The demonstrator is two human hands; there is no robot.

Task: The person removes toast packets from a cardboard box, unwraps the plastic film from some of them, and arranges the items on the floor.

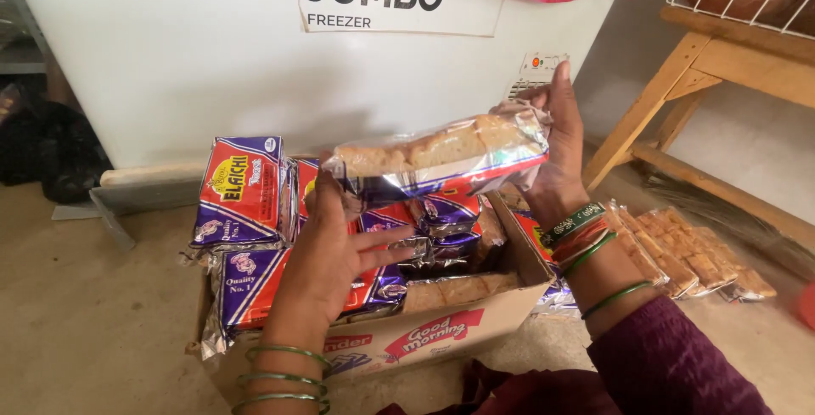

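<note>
Together, the left hand (327, 249) and right hand (560, 139) grasp a rusk packet (441, 156) above the carton (441, 330).

A single head-worn camera looks forward and steeply down from close above the box (441, 330) on the floor (93, 313). It faces the white freezer (195, 50) just beyond, with a wooden stand (679, 75) far right.
</note>
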